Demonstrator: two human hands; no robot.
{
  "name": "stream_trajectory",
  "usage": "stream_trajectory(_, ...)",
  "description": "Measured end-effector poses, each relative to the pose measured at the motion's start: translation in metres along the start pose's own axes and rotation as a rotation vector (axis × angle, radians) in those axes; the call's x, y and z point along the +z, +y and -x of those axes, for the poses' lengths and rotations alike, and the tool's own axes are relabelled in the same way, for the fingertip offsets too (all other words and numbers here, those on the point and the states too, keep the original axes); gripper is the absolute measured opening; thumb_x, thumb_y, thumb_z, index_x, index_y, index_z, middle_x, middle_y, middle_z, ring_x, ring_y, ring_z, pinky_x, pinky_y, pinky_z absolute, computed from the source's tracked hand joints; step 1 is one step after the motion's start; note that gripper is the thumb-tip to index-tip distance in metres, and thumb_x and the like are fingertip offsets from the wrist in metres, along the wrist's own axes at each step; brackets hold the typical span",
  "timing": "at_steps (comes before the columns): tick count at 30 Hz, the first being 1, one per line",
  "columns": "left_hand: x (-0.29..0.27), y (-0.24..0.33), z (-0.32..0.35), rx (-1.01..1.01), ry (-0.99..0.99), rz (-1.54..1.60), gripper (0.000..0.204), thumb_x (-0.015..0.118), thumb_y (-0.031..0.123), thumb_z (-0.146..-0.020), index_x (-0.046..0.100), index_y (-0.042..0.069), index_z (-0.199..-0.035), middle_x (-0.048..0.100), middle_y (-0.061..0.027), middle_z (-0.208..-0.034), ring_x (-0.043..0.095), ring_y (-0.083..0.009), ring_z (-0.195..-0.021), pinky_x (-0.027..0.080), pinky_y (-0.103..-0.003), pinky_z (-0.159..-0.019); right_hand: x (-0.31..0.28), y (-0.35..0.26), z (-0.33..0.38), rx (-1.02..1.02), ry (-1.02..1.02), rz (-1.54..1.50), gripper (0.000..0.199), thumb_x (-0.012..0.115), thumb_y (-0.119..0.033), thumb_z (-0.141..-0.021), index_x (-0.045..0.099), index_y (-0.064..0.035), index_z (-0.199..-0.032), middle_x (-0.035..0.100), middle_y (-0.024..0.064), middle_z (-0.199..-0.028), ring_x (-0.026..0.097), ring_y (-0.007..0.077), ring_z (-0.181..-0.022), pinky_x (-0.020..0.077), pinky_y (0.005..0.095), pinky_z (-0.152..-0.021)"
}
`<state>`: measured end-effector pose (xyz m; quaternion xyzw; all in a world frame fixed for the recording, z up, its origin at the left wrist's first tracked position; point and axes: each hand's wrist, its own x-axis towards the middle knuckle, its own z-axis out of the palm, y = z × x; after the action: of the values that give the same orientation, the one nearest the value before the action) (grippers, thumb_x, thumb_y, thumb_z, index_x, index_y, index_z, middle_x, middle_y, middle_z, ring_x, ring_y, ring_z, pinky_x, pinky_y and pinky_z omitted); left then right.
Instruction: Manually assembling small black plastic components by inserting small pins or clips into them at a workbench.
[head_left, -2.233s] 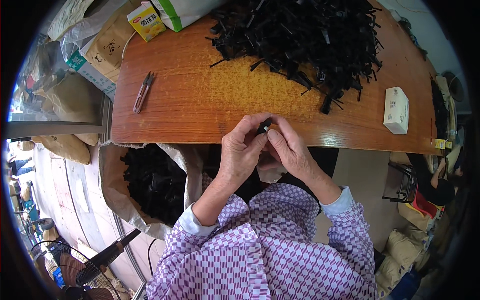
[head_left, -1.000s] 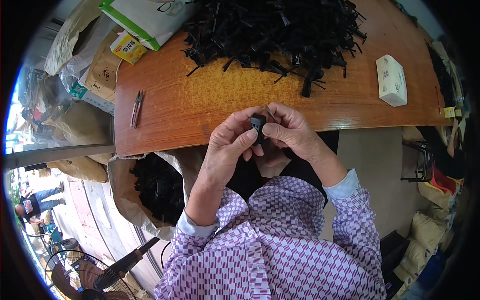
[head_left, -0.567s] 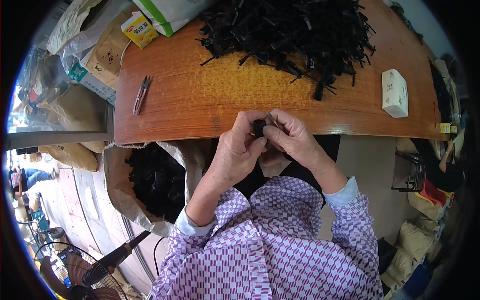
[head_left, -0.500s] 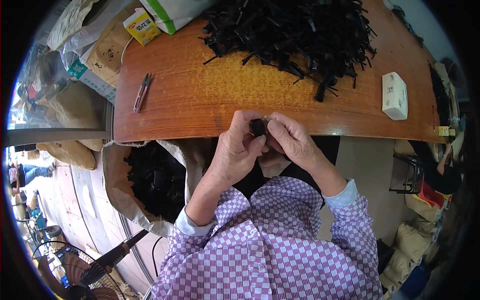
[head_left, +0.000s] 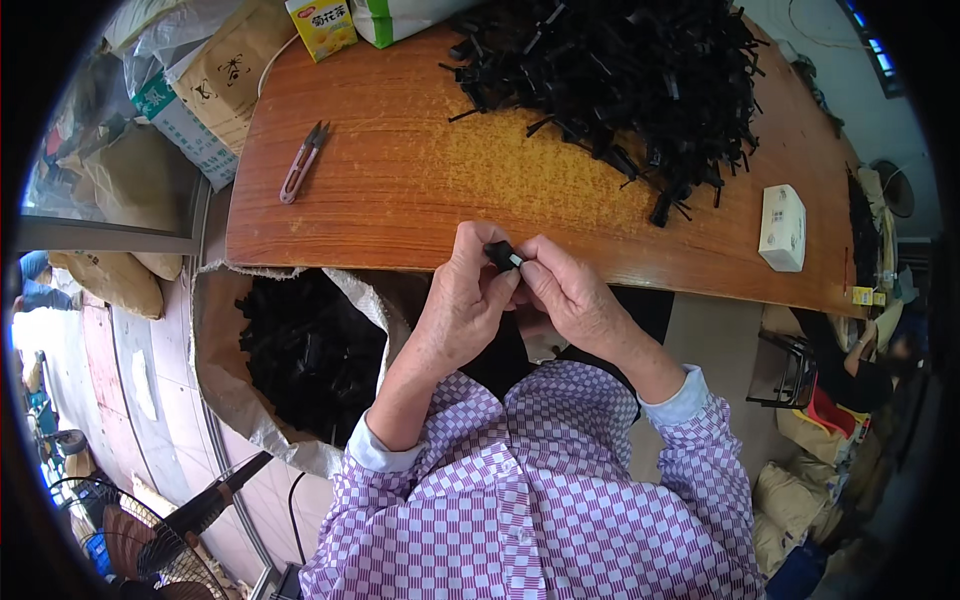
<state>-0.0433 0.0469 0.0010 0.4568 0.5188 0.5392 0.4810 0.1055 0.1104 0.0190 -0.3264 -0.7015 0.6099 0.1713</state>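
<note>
A small black part (head_left: 503, 256) is being pinched between both hands just over the near edge of the wooden table (head_left: 400, 190). The left hand (head_left: 462, 300) is closing thumb and fingers around it while the right hand (head_left: 570, 295) is gripping its other end, apparently fitting or pressing pieces together. Finishing probably calls for a firm squeeze. Beyond them on the table a heap of black pieces (head_left: 620, 70) is lying; below the table's left edge a sack of black parts (head_left: 300, 350) is standing open.
</note>
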Motion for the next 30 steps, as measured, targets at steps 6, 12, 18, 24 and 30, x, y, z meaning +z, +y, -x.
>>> stream_trajectory(6,-0.014,0.001,0.012,0.076,0.153,-0.285,0.031,0.053,-0.007,-0.083,0.039,0.002,-0.109,0.059,-0.0215,-0.081,0.064,-0.0398,-0.073,0.05,-0.04,-0.059,0.021,-0.007,-0.018,-0.096,0.004,0.039,0.014,0.042,-0.01,-0.1,0.052,-0.0028,-0.106,0.05,0.0003,-0.072,0.049,0.0062,-0.063,0.0411,0.0225,-0.056)
stream_trajectory(12,-0.029,0.007,0.016,0.057,0.293,-0.531,0.028,0.058,-0.002,-0.083,0.043,0.003,-0.106,0.059,-0.0218,-0.075,0.062,-0.041,-0.07,0.048,-0.043,-0.056,0.044,0.008,-0.033,-0.169,0.064,0.012,0.017,0.048,-0.015,-0.098,0.053,-0.0048,-0.11,0.051,0.0021,-0.071,0.047,0.0077,-0.062,0.0414,0.0229,-0.057)
stream_trajectory(18,-0.087,0.027,0.069,-0.161,0.487,-0.946,0.024,0.058,-0.002,-0.08,0.048,0.006,-0.101,0.059,-0.0186,-0.075,0.06,-0.0366,-0.064,0.047,-0.04,-0.056,-0.035,-0.01,-0.065,-0.097,0.347,0.695,0.039,0.061,-0.032,-0.09,0.051,-0.0031,-0.114,0.06,0.007,-0.063,0.062,0.0173,-0.057,0.0487,0.0298,-0.053)
stream_trajectory(24,-0.138,0.001,0.112,-0.344,0.432,-1.322,0.025,0.057,0.005,-0.082,0.048,0.01,-0.105,0.061,-0.0165,-0.089,0.059,-0.0382,-0.086,0.045,-0.045,-0.072,-0.091,-0.004,-0.113,-0.241,0.512,1.142,0.039,0.066,-0.035,-0.085,0.053,-0.0037,-0.105,0.06,0.0109,-0.057,0.063,0.0278,-0.053,0.0501,0.0349,-0.048)
stream_trajectory(30,-0.126,0.001,0.115,-0.339,0.407,-1.42,0.034,0.06,0.009,-0.084,0.048,0.011,-0.116,0.054,-0.0134,-0.116,0.059,-0.0342,-0.097,0.049,-0.042,-0.078,-0.092,0.0,-0.127,-0.279,0.547,1.167,0.027,0.065,-0.029,-0.086,0.059,-0.0032,-0.09,0.059,0.0102,-0.057,0.062,0.0232,-0.052,0.0488,0.0318,-0.048)
